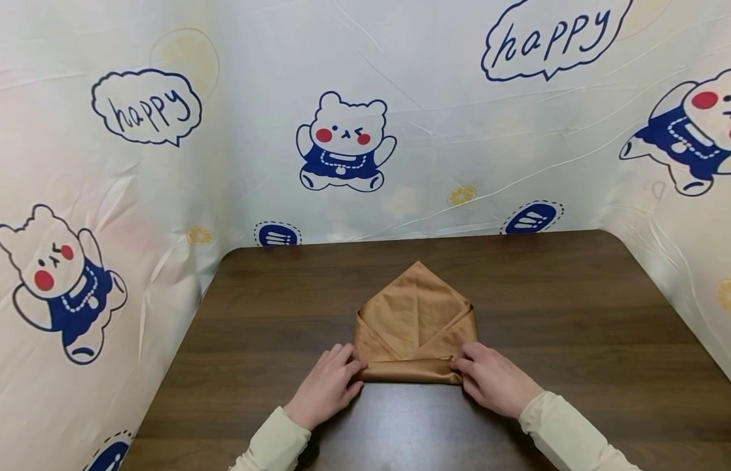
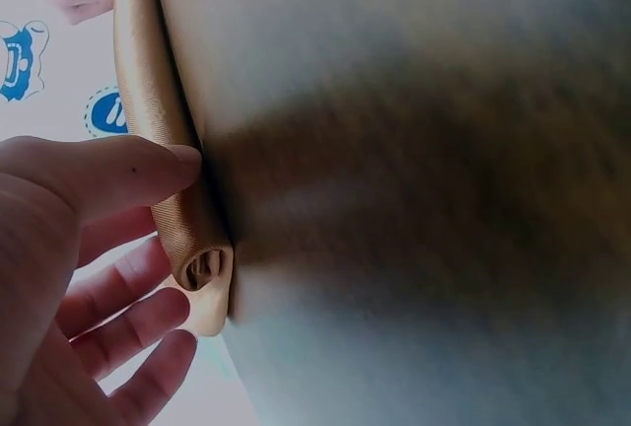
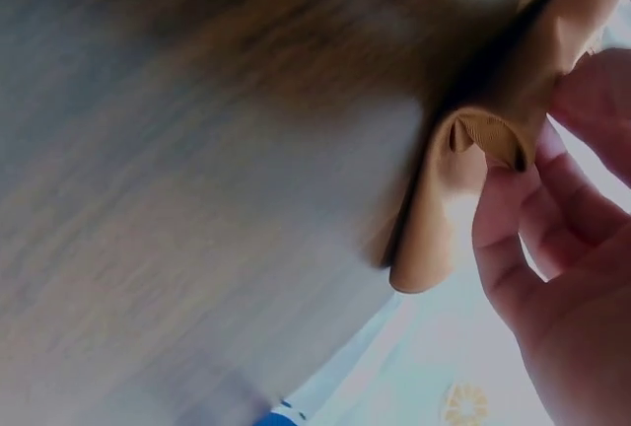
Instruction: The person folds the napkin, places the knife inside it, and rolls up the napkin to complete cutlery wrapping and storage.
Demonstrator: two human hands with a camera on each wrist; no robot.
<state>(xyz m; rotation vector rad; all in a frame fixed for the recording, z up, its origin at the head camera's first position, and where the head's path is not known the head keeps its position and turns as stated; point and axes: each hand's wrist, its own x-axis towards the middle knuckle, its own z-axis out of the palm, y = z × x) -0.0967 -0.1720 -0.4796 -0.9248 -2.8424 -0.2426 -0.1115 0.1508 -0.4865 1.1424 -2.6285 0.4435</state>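
Observation:
A brown satin-like cloth (image 1: 417,307) lies on the table, its sides folded in and its far end coming to a point. Along the near edge it is turned into a roll (image 1: 409,371). My left hand (image 1: 330,381) grips the left end of this roll. In the left wrist view, the thumb (image 2: 148,172) lies over the roll, with fingers behind it and the spiral of layers showing at the end. At the right end, my right hand (image 1: 496,379) pinches the roll. The right wrist view shows a looser, open fold (image 3: 493,135) by the fingertips.
The dark wooden table (image 1: 271,301) has rounded far corners and extends on both sides of the cloth. A pale curtain (image 1: 424,137) printed with bears and "happy" bubbles hangs behind it and along both sides.

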